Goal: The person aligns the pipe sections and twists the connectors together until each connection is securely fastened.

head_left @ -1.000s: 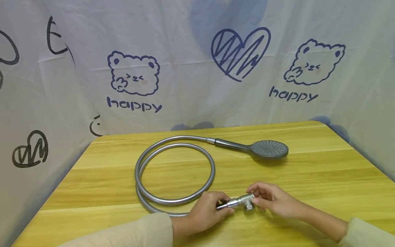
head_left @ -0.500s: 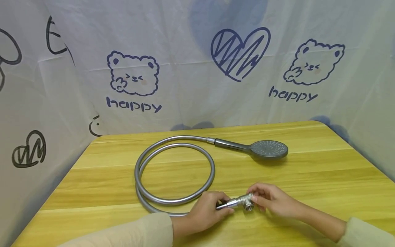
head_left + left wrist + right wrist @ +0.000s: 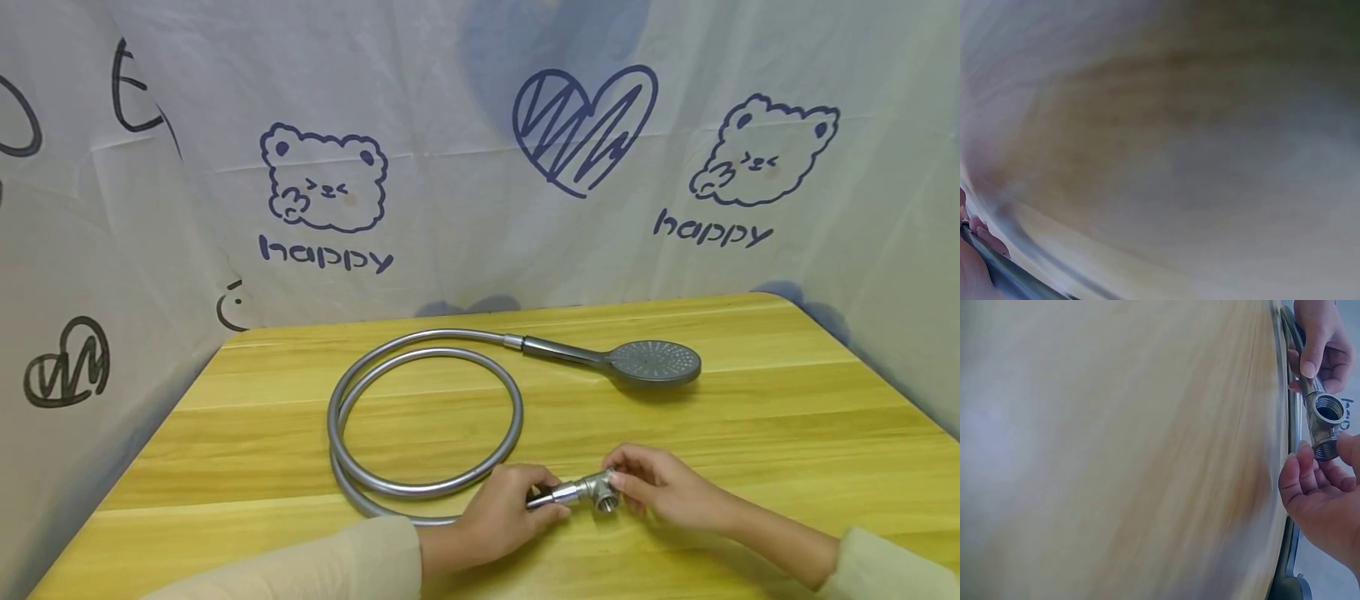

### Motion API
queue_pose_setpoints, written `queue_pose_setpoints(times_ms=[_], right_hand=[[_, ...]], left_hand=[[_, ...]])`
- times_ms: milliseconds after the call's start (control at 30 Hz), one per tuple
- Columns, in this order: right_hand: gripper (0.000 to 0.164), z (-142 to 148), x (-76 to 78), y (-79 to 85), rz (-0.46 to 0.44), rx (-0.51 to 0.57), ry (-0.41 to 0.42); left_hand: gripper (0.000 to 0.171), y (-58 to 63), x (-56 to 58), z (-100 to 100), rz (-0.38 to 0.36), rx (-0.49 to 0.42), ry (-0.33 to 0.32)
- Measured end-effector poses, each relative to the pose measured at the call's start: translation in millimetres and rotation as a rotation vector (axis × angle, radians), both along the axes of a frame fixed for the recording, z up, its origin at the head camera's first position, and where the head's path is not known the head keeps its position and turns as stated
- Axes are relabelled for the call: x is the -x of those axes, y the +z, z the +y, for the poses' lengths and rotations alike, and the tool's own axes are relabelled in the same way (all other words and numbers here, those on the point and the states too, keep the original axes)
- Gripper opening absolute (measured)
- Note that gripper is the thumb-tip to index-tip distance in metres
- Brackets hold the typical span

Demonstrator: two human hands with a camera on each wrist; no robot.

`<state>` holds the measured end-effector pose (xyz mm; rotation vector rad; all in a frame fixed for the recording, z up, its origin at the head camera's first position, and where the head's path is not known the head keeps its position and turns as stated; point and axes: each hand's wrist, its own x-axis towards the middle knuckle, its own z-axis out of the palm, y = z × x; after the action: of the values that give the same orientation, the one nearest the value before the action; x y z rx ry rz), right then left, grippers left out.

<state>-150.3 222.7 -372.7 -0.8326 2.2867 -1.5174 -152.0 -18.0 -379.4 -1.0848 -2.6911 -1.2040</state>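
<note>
My left hand [image 3: 498, 515] grips the end of a grey shower hose [image 3: 427, 490] just behind its chrome nut [image 3: 566, 493]. A metal tee fitting [image 3: 602, 490] sits on that nut, in line with the hose. My right hand [image 3: 671, 486] pinches the tee's far end between thumb and fingers. In the right wrist view, the threaded side opening of the tee [image 3: 1329, 409] faces the camera, and the right fingertips [image 3: 1305, 453] are at its lower threaded end. The left wrist view is mostly blurred, with the hose [image 3: 1016, 278] passing through the left fingers at the lower left corner.
The hose lies in a loop on the yellow wood-grain table [image 3: 750, 400]. Its other end joins a grey handheld shower head [image 3: 652, 364], lying face up toward the back right. White cloth [image 3: 465, 217] with bear and heart drawings hangs behind and at both sides.
The tee has turned about the hose's axis, so its side opening now faces more toward the head camera. The left hand, hose loop and shower head stay in place.
</note>
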Motion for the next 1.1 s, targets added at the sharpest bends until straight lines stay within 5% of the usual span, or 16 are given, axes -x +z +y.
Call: queue_pose_setpoints(times_ms=[467, 867, 1100], right_hand=[[0.024, -2.3, -0.7, 2.0, 0.001, 0.010, -0.042], [0.027, -4.6, 0.3, 2.2, -0.062, -0.002, -0.080], [0.023, 1.1, 2.2, 0.1, -0.017, 0.087, 0.061]], left_hand=[[0.015, 1.8, -1.4, 0.6, -0.027, -0.005, 0.008], [0.015, 0.5, -0.3, 0.0, 0.022, -0.007, -0.002], [0.014, 0.6, 0.2, -0.2, 0.007, -0.019, 0.000]])
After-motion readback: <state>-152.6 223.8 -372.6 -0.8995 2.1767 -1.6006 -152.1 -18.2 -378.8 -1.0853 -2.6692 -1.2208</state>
